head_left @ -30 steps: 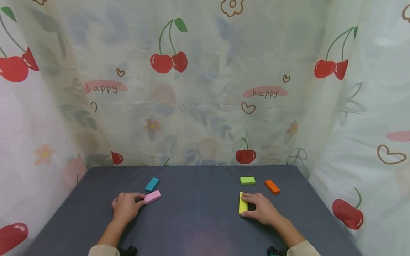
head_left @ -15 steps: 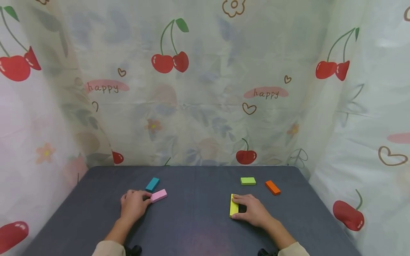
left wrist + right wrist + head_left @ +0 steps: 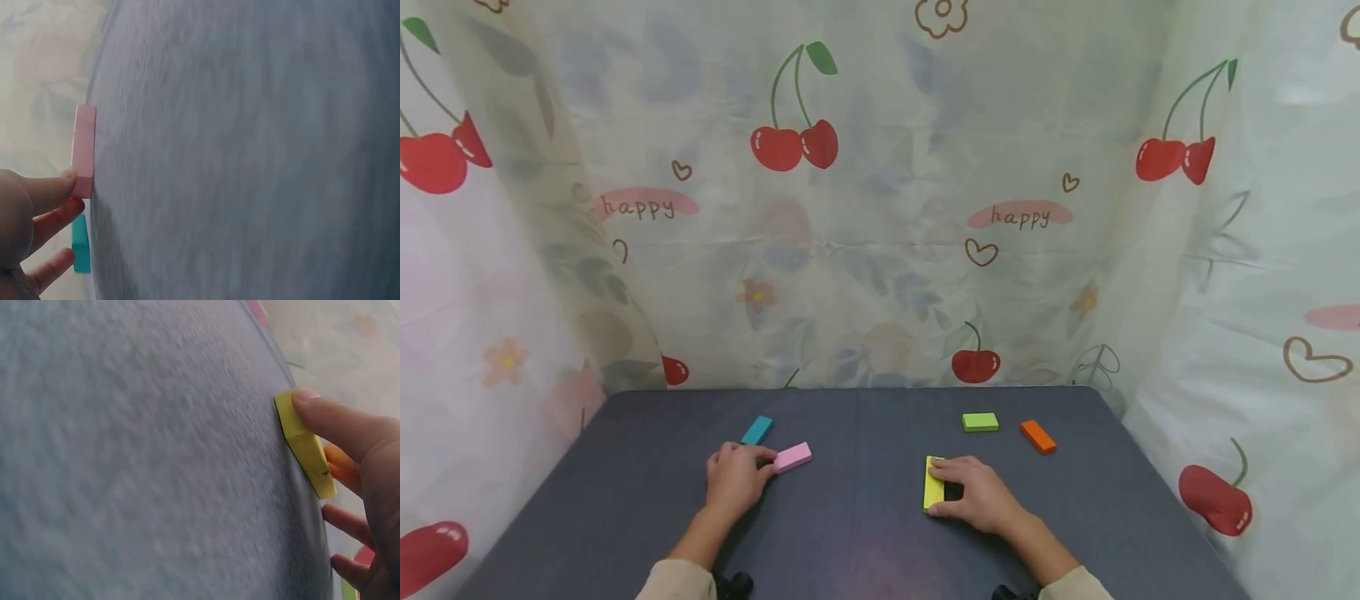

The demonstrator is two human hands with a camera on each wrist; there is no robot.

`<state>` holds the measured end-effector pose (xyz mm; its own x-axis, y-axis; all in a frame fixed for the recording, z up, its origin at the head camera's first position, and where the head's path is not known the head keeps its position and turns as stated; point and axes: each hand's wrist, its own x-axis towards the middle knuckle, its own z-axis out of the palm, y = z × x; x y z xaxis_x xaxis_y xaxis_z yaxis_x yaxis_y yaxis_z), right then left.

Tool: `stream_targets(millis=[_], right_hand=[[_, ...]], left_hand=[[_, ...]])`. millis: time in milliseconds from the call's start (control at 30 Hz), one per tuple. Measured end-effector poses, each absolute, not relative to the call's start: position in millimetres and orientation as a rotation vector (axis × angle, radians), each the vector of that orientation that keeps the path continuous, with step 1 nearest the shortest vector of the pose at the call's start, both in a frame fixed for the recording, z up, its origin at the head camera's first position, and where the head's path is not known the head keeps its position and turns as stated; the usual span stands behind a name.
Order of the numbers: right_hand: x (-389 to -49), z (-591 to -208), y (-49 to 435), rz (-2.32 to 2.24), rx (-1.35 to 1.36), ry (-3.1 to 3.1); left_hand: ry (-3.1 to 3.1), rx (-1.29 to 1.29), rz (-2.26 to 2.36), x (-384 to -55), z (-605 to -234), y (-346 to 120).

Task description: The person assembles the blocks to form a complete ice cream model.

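Observation:
On the left side of the table, my left hand (image 3: 734, 481) pinches the near end of a pink block (image 3: 793, 457) between thumb and index finger. In the left wrist view the thumb lies against the end of the pink block (image 3: 84, 147), the other fingers spread behind it. A blue block (image 3: 757, 430) lies just beyond that hand, partly covered by it. My right hand (image 3: 981, 495) grips a yellow block (image 3: 933, 483) by its two ends, thumb at the near end. The right wrist view shows the thumb on the yellow block (image 3: 306, 447), close over the cloth.
A lime green block (image 3: 980, 422) and an orange block (image 3: 1038, 437) lie toward the back right of the dark table (image 3: 857, 533). Behind and at both sides hangs a patterned curtain (image 3: 880, 208) with cherries, reaching the table's back edge.
The pink block has moved right with my left hand, away from the blue block. The yellow block has moved left with my right hand. The blue, green and orange blocks have stayed put.

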<state>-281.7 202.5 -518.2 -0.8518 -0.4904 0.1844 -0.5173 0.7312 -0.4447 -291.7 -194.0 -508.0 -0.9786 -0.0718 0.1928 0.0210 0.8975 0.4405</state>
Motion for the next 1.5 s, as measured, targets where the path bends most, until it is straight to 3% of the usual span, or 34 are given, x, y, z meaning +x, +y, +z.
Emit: stream_targets(millis=[1500], right_hand=[[-264.2,-513.9,158.1,0.529,1.057,-2.896]], left_hand=[[-2.791,-0.269,-0.663,-293.3,-512.2,-112.6]])
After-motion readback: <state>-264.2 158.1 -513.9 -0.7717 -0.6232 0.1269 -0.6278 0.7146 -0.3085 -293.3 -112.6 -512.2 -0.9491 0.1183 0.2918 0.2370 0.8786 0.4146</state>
